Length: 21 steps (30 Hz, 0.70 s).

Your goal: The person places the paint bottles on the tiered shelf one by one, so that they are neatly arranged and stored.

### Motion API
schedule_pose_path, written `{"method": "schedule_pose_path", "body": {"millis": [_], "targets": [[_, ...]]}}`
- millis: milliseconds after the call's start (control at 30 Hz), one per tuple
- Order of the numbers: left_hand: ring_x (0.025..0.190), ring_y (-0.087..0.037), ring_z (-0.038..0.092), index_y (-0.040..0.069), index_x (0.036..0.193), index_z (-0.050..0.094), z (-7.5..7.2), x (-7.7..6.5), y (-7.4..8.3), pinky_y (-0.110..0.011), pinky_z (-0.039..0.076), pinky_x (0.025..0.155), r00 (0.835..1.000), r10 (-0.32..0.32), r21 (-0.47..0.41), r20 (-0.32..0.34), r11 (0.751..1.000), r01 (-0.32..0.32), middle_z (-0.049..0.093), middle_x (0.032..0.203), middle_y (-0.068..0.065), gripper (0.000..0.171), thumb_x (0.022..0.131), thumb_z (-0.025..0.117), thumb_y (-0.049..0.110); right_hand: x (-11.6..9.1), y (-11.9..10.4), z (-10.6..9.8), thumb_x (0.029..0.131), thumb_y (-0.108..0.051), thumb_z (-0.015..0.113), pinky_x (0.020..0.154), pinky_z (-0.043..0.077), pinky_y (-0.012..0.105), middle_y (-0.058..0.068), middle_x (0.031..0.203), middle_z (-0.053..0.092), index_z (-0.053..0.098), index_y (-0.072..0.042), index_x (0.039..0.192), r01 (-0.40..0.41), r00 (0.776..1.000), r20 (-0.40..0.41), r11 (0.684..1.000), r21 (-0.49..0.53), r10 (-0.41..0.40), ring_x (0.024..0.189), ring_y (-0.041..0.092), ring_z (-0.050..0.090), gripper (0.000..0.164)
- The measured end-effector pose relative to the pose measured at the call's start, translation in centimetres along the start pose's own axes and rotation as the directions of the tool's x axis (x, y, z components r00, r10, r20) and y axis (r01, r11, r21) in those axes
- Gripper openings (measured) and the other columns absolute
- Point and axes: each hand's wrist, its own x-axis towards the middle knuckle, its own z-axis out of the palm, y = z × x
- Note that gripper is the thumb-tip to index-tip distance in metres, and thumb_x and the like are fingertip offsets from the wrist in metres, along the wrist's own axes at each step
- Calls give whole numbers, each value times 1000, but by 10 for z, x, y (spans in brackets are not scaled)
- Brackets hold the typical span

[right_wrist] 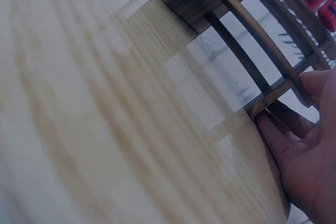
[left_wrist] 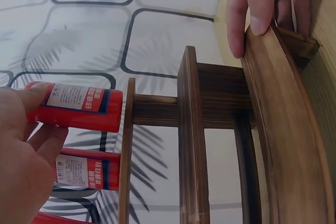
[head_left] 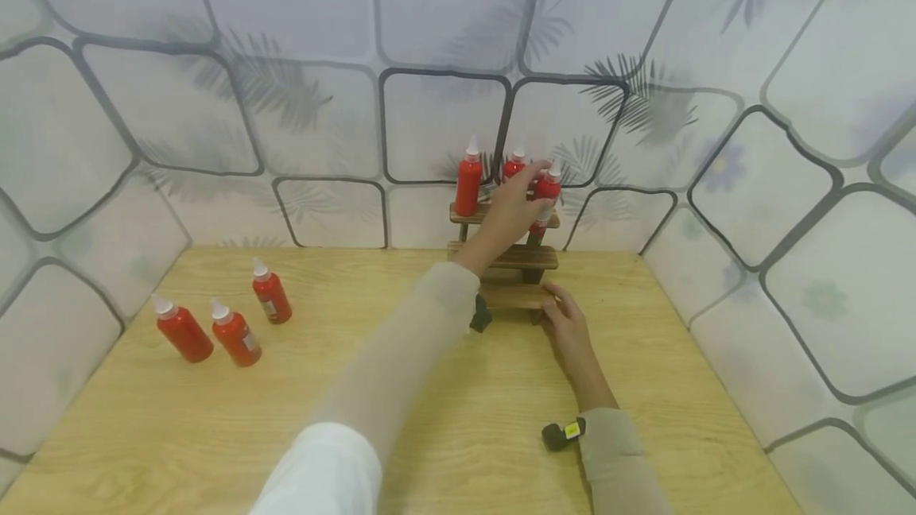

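My left hand (head_left: 510, 211) grips a red squeeze bottle (left_wrist: 79, 106) with a white pointed cap at the right end of the top tier. Its base is close to the tier; I cannot tell whether they touch. Two more red bottles stand on that tier: one (head_left: 468, 185) at the left end, another (head_left: 513, 166) in the middle, partly hidden by my left hand. The stand (head_left: 511, 258) is dark wood with three stepped tiers. My right hand (right_wrist: 310, 145) holds the right end of its lowest tier, thumb above and fingers underneath.
Several items lie left on the wooden table (head_left: 429, 435): a red bottle (head_left: 184, 332), a second bottle (head_left: 236, 336) and a third bottle (head_left: 272, 296), all upright. A patterned wall (head_left: 329, 118) rises close behind the stand, with another wall (head_left: 809, 261) at the right.
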Motion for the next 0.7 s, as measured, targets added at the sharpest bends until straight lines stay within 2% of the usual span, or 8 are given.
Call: {"method": "schedule_pose_path", "body": {"millis": [100,333,567,600,700], "targets": [[126,-18,59,20,150,45,2,3,1,-30,50,105,1000,-4,-9,5,1000,4,59,142,-6,59,96,69,13,-1,-1,0,105,-29,55,114,43,35,17,141,48,42,-7,150,-2,1000,1,1000,-11,2,121,15,57,52],[129,-17,57,23,151,42,12,12,-3,-32,48,109,1000,-28,19,-10,999,28,57,145,-3,60,97,68,17,0,-2,1,105,-27,54,114,44,36,19,140,49,42,-8,151,-13,1000,-15,1000,-20,12,118,17,59,51],[134,-13,50,27,154,37,18,18,0,-36,44,112,998,-68,8,-8,998,68,49,152,-1,62,100,64,18,-2,-3,1,106,-26,53,117,39,38,15,154,39,41,-7,151,-3,1000,0,1000,-29,3,139,29,44,51],[134,-13,49,27,155,37,19,19,0,-35,44,112,997,-73,0,-9,997,73,48,153,-1,62,100,64,17,-2,-3,1,106,-26,53,117,39,39,14,155,38,41,-6,151,-1,1000,1,999,-32,1,140,30,42,50],[127,-14,52,27,155,35,22,21,-1,-29,54,98,996,-93,-44,-9,995,92,47,154,0,62,101,62,15,-1,-2,1,106,-26,52,118,38,39,14,157,37,41,-6,151,1,1000,8,1000,-28,-1,143,32,40,50]]}}
